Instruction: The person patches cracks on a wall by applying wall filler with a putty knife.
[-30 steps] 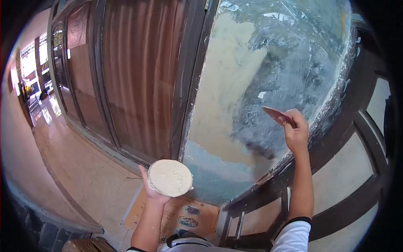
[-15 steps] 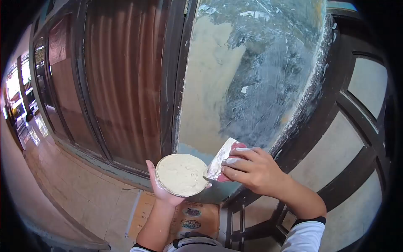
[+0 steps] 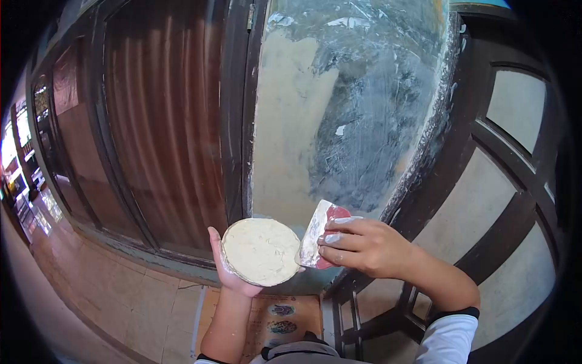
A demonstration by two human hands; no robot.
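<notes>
Cream-coloured putty (image 3: 260,250) fills a shallow round container (image 3: 274,284) right up to its rim. My left hand (image 3: 234,276) supports it from below, with the thumb up along the left side and fingertips showing at the right. In my right hand (image 3: 371,246) is a putty scraper (image 3: 314,235) with a red part under the fingers and a putty-smeared blade. The blade stands tilted at the container's right edge, its lower corner right by the rim. White putty coats some of my right fingers.
Ahead rises a grey-blue wall (image 3: 370,133), its left strip covered with beige putty (image 3: 279,121). A dark-framed glass panel with a brown curtain (image 3: 163,121) stands left, a dark panelled door (image 3: 479,200) right. Printed cardboard (image 3: 291,312) lies on the tiled floor (image 3: 139,303).
The wall, panel and door have shifted left in view as the camera turned. Both hands keep their holds, and the scraper stays beside the container, its blade slightly more upright.
</notes>
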